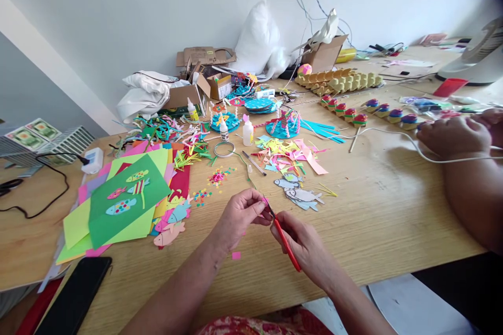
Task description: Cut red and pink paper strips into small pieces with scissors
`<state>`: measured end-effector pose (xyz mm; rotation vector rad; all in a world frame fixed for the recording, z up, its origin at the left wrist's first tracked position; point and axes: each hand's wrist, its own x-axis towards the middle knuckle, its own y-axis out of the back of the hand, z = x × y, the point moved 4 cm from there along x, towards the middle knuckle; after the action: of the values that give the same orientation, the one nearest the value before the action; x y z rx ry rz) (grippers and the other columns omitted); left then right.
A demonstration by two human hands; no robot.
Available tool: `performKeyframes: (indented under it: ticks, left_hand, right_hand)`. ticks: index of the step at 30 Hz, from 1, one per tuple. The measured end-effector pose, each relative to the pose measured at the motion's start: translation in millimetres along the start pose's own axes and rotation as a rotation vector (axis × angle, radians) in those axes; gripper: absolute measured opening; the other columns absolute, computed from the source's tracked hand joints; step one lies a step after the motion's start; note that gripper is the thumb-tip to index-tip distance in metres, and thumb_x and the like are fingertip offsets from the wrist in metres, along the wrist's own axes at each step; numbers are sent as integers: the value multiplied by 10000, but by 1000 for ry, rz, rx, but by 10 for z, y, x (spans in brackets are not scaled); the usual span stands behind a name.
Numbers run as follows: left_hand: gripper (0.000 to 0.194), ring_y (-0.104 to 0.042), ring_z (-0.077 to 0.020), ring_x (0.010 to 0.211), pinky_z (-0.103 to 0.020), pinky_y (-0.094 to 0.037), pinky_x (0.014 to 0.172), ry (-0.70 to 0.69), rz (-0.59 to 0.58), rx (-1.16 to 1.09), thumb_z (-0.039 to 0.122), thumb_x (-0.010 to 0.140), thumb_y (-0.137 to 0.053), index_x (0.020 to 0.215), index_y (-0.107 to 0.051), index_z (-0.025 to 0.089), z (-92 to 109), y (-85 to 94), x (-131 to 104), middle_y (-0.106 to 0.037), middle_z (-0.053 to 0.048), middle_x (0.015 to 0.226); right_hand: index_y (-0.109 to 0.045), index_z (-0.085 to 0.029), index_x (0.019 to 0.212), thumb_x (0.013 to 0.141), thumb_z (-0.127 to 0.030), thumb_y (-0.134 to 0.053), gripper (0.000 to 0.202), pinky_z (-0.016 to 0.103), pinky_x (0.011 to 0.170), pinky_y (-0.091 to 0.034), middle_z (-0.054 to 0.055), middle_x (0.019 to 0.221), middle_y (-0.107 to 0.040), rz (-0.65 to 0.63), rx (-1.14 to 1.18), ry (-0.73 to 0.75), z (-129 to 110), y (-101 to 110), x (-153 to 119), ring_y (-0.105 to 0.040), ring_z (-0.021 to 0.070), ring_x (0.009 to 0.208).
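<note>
My right hand [308, 246] grips red-handled scissors [286, 246], blades pointing up and to the left. Pinched in the fingers of my left hand [241, 214] is a small strip of pink paper [266, 201], right at the scissor blades. A pink paper scrap [236, 255] lies on the table below my hands. Grey and blue paper fish [302, 197] rest just beyond the right hand. Further left, decorated paper fish [121, 206] lie on a green sheet [100, 225], with more coloured fish cutouts [170, 234] beside it.
Small confetti dots [202, 197], paper scraps [310, 157], glue bottles [248, 132] and a tape ring [223, 149] are spread ahead. A black phone [74, 296] lies at the near left. At the right are another person's hands [456, 136], a white cable [422, 154] and egg cartons [341, 82].
</note>
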<state>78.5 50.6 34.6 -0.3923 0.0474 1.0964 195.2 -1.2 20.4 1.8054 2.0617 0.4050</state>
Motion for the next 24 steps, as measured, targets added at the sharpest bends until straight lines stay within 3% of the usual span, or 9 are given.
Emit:
performKeyframes:
  ticks: [24]
  left_hand:
    - [138,-580,-110,601,-242,-483,589,16,-17,25,256,693,-573,699,-517,130,5,7,-25,-604,-16,630]
  right_hand:
    - [-395,-181,601,799,-391,-403,289,195,439,-228,-61,529,-298,-11,-11,-13,30,12,-48,-277,77,490]
